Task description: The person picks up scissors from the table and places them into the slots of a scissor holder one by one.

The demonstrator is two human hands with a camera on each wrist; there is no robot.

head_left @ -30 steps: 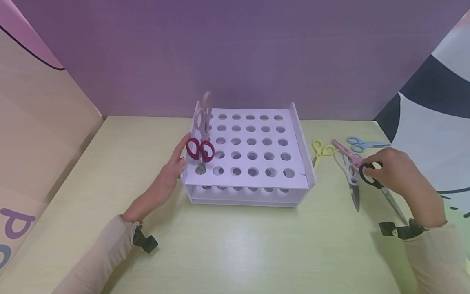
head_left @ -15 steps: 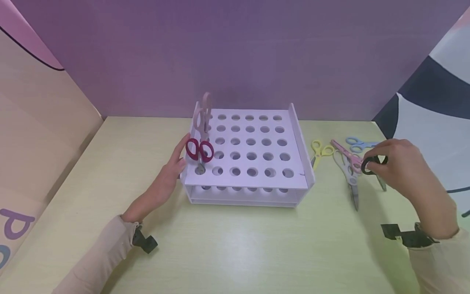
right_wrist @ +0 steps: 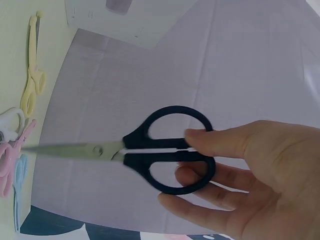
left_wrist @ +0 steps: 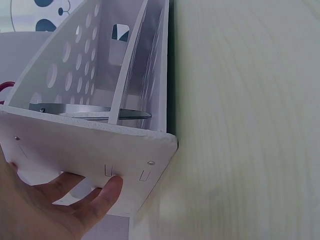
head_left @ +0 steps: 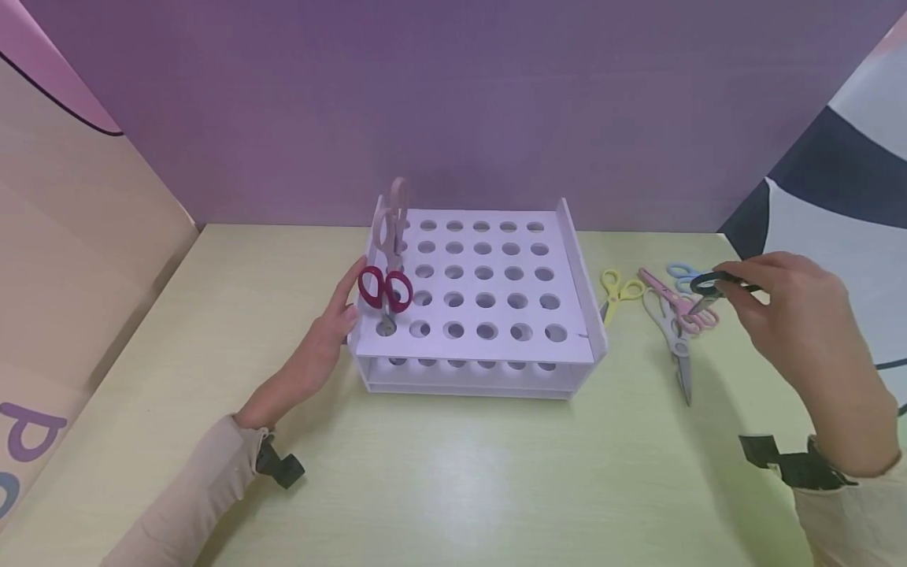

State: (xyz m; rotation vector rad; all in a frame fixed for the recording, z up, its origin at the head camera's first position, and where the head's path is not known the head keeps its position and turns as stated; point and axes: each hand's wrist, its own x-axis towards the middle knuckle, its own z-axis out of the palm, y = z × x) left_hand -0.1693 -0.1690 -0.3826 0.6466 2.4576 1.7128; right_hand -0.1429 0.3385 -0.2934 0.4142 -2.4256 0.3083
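My right hand (head_left: 801, 315) holds black-handled scissors (right_wrist: 155, 144) by the handles, thumb on one side and fingers on the other. They are raised above the table, blades together, pointing toward the loose scissors in the right wrist view. My left hand (head_left: 312, 354) rests on the left side panel of a white rack (head_left: 471, 353) with rows of round holes; its fingertips touch the panel's outer face (left_wrist: 130, 150). Dark red scissors (head_left: 386, 291) stand handles-up in a front-left hole, and pale pink scissors (head_left: 395, 248) stand behind them. A blade (left_wrist: 75, 108) shows inside the rack.
Right of the rack lie yellow scissors (head_left: 615, 295), pink scissors (head_left: 673, 298), white scissors (head_left: 682, 346) and blue scissors (head_left: 680, 268). The pink pair overlaps the white one. A purple wall (head_left: 482, 118) rises behind the table (head_left: 460, 472).
My right hand has lifted the black scissors off the table, and their blades have swung from pointing toward me to pointing left. The left hand and rack have stayed put.
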